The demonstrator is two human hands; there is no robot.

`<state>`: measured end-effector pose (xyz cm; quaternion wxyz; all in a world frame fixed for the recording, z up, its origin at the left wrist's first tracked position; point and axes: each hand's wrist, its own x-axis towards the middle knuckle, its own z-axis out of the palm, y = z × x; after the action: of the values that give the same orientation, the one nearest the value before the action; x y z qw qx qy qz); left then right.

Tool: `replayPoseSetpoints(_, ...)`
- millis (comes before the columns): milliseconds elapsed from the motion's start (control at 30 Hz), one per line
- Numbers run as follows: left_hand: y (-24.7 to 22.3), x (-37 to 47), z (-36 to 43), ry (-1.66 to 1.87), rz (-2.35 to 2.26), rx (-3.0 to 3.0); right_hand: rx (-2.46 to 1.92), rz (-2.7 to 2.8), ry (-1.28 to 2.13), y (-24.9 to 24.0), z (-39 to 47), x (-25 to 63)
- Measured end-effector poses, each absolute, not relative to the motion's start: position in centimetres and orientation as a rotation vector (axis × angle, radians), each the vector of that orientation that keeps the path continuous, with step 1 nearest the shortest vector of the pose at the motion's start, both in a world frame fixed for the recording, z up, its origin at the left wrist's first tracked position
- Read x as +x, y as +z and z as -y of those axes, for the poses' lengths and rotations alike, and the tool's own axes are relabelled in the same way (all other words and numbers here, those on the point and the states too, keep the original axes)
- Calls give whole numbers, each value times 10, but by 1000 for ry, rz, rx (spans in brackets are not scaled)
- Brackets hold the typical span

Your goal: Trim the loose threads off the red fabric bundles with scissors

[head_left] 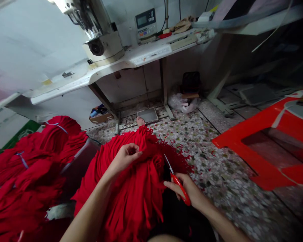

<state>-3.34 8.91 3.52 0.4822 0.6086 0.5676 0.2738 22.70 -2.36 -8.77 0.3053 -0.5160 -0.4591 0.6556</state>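
Gripping scissors [179,188], the right hand [189,189] partly hides them.

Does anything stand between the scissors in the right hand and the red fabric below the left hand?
Nothing visible does: the right hand holds the scissors just beside the red fabric, and the left hand is left of the blades, not between.

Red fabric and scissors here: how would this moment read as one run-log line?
left hand: over red fabric, grip unclear | right hand: holding scissors, blades pointing forward | red stool: at picture's right
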Motion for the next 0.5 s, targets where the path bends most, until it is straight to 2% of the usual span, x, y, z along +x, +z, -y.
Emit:
replayPoseSetpoints(133,55,-26,-87,731,-1125,1220,-1287,1155,1699,-71,13,231)
replayPoseSetpoints(267,72,-10,-78,684,-1013,1225,-1236,1170,1705,-63,11,235)
replayPoseSetpoints(400,73,0,-70,662,-993,1241,-1195,1269,1713,-60,23,243)
replayPoseSetpoints(500,66,4,-64,606,-1018,1165,-1175,1492,1595,-54,33,252)
